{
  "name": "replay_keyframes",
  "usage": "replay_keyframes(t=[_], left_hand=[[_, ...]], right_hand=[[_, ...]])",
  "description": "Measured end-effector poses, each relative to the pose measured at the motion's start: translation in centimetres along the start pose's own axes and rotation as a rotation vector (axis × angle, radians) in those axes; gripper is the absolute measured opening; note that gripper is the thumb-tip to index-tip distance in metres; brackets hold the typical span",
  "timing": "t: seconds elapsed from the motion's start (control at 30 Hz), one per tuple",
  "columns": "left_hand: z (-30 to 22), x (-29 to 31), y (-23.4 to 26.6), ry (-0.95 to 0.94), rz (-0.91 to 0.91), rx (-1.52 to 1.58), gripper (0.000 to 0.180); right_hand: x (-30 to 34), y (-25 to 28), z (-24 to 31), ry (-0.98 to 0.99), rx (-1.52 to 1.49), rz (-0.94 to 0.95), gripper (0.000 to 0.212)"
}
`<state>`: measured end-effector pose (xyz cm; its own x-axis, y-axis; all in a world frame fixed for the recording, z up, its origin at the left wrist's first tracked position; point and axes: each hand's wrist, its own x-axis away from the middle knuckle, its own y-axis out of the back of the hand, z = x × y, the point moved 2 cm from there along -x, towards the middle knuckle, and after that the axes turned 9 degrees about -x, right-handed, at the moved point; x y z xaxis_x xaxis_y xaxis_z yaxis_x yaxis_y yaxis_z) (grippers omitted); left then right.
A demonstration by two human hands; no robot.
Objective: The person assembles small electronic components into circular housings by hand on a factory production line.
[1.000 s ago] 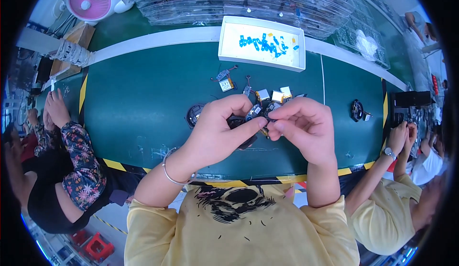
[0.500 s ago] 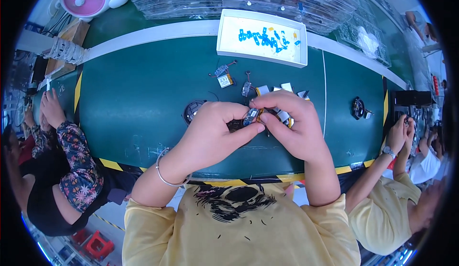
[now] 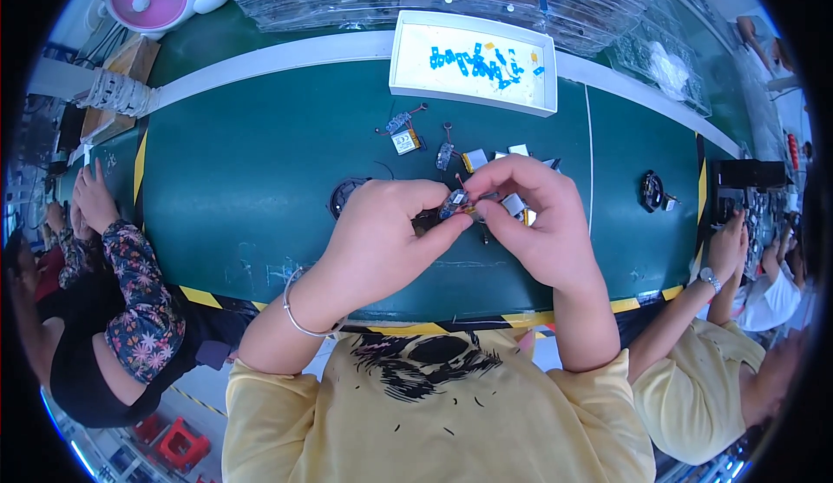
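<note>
Pinching circuit board (image 3: 454, 204) in left fingers (image 3: 449, 230); working at its edge with near-closed right fingers (image 3: 501, 221), cannot tell hold. Seems part-done, with loose batteries (image 3: 474, 160) beyond.

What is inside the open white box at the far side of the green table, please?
The white box holds small blue pieces, loosely scattered, and at least one yellow piece. Some blue pieces seem to overlap, so whatever lies beneath them is covered.

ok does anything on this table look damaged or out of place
Two small things: pale scuffs on the green table toward its near edge look like surface wear, and a round black part sits far right, apart from the silver packs, perhaps on purpose.
</note>
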<state>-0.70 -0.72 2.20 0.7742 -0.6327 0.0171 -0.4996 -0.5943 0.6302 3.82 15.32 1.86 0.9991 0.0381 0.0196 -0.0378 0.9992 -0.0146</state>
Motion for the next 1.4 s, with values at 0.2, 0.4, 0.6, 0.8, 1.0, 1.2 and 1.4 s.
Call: replay_keyframes(t=[0.2, 0.4, 0.6, 0.8, 1.0, 1.2, 1.4], left_hand=[[1.1, -0.1, -0.5, 0.242, 0.146, 0.421, 0.013], [1.5, 0.0, -1.0, 0.415, 0.104, 1.238, 0.02], [1.6, 0.2, -1.8, 0.501, 0.044, 1.436, 0.013], [1.9, 0.3, -1.6, 0.482, 0.021, 1.391, 0.011], [2.4, 0.3, -1.4, 0.454, -0.032, 1.376, 0.013], [2.4, 0.0, -0.2, 0.492, 0.087, 1.367, 0.009], [2.6, -0.5, 1.2, 0.405, 0.003, 1.365, 0.011]], right_hand=[[-0.2, -0.7, 1.2, 0.448, 0.502, -0.109, 0.025], [0.2, -2.3, 1.8, 0.756, 0.792, -0.244, 0.029], [0.5, -2.4, 1.0, 0.494, 0.57, -0.295, 0.022], [-0.3, -1.2, 1.1, 0.366, 0.336, -0.205, 0.015], [-0.7, -1.5, 1.5, 0.403, 0.349, -0.169, 0.019], [-2.0, -0.9, 2.9, 0.418, 0.425, -0.004, 0.017], [-10.2, 2.2, 1.3, 0.564, 0.863, -0.164, 0.009]])
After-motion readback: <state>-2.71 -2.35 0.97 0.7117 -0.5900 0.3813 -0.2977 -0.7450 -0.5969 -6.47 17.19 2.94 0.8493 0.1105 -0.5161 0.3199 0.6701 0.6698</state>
